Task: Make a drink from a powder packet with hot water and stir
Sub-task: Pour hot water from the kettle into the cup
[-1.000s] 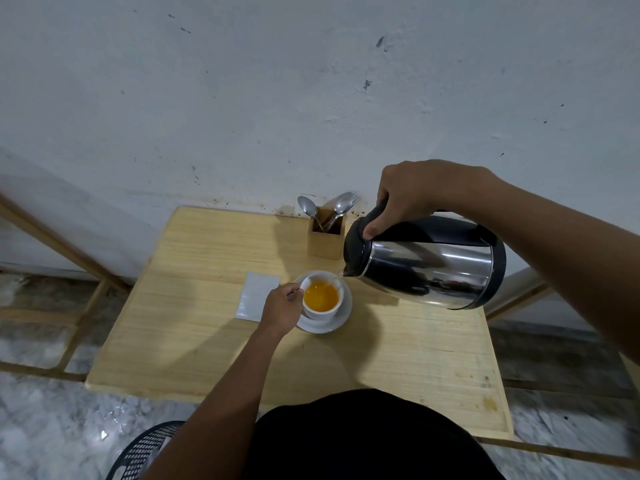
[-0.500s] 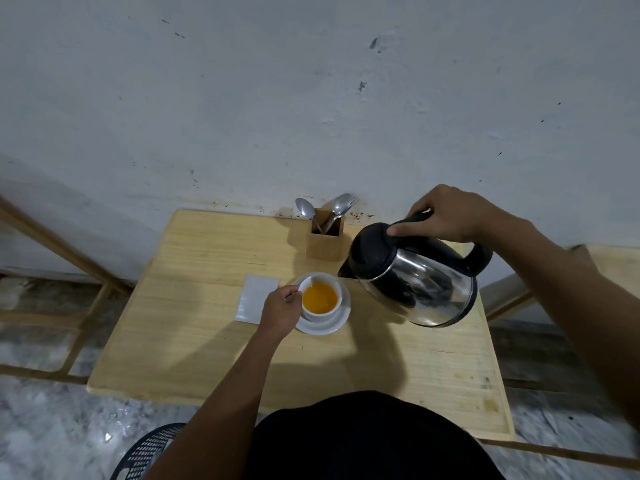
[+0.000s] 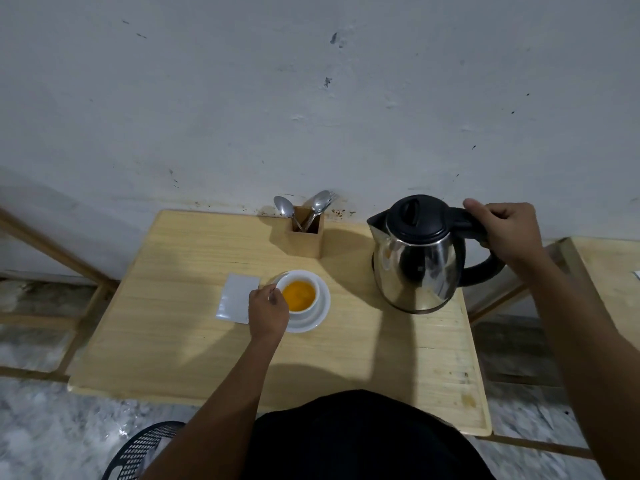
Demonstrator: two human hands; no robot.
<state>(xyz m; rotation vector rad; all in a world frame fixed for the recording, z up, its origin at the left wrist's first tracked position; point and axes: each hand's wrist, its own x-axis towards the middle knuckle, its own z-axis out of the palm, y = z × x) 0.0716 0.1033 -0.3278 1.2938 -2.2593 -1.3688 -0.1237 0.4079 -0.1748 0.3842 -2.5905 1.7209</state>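
Wooden holder [image 3: 305,237] with spoons stands behind cup [image 3: 298,295]; white packet [image 3: 237,302] beside it. Left hand [image 3: 268,315] grips cup; right hand [image 3: 505,230] clasps upright kettle [image 3: 417,261] handle

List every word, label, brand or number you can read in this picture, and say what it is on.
None can be read.
The white packet: its face shows blank, no print visible.
The kettle: no brand or marking legible on its steel body or black lid.
The cup, the saucer and the wooden cutlery holder: plain, no text.
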